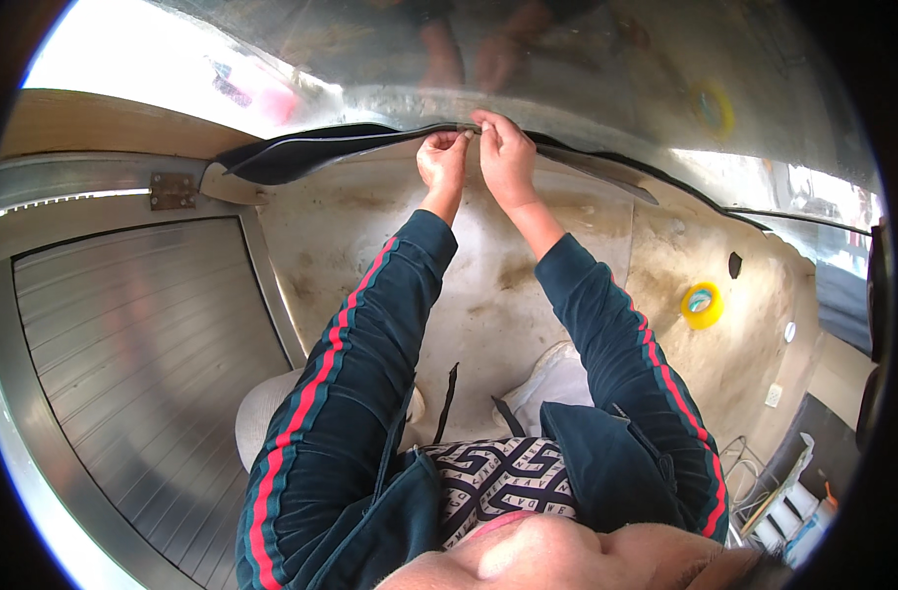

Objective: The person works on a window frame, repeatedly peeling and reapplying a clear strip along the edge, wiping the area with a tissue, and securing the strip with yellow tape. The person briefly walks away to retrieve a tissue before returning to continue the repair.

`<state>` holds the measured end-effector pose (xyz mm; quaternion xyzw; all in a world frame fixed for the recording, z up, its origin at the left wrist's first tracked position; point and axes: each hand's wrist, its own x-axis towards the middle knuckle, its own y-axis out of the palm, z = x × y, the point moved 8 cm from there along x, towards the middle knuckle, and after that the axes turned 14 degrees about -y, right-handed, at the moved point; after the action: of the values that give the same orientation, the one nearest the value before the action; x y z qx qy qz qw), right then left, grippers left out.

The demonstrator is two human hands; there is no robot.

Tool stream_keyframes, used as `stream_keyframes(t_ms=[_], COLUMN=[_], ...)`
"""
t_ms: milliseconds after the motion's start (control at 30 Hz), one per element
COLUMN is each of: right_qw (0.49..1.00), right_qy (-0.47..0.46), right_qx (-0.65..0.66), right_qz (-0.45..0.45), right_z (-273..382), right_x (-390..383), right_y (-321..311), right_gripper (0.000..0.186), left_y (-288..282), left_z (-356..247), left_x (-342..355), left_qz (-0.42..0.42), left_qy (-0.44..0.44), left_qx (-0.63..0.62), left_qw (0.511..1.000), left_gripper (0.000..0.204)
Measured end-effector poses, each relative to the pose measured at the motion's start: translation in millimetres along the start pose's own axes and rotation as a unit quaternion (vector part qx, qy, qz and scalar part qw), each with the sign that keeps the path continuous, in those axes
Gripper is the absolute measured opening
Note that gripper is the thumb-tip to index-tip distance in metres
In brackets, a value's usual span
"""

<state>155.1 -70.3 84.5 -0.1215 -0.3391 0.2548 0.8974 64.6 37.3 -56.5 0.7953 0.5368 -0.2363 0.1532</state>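
In the head view a long black flexible strip [311, 154] runs along the lower edge of a shiny metal panel [616, 69], which reflects hands. Part of the strip droops at the left. My left hand [443, 167] pinches the strip's edge near the middle. My right hand [503, 162] is just right of it, raised slightly higher, its fingers closed on the same edge. The exact point under my fingertips is partly hidden.
A stained pale board [331, 265] lies below my hands, with a yellow tape roll [702, 315] and a small black scrap [734, 265] at the right. A ribbed metal door [134, 334] and wooden rail [95, 123] are left. Cables and small items [793, 511] sit lower right.
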Motion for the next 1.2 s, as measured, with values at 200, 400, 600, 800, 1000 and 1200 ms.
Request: stream_keyframes(t_ms=[200, 400, 600, 800, 1000, 1200], right_qw=[0.998, 0.929, 0.905, 0.94, 0.966, 0.984], right_qy=[0.029, 0.225, 0.292, 0.247, 0.149, 0.049], right_qx=[0.049, 0.275, 0.29, 0.209, 0.157, 0.108], right_qz=[-0.02, 0.107, 0.108, 0.113, 0.139, 0.129], right_z=[-3, -42, -55, -40, -24, 11], right_x=[-13, -31, -21, -5, 14, 35], right_y=[-11, 41, 44, 30, 20, 6], right_gripper=[0.014, 0.024, 0.03, 0.026, 0.025, 0.023], left_y=[-3, -1, -2, -3, -4, -4], left_z=[-2, 0, 1, -6, -12, -9], left_x=[-2, 1, 2, -2, -9, -10], left_qz=[-0.021, 0.007, -0.01, -0.023, -0.024, -0.026], left_qy=[0.01, 0.003, -0.001, 0.016, 0.004, -0.002], left_qx=[0.015, -0.016, 0.001, 0.051, 0.045, 0.015], left_qw=[1.0, 1.0, 1.0, 0.998, 0.999, 1.0], left_gripper=[0.019, 0.007, 0.01, 0.01, 0.017, 0.021])
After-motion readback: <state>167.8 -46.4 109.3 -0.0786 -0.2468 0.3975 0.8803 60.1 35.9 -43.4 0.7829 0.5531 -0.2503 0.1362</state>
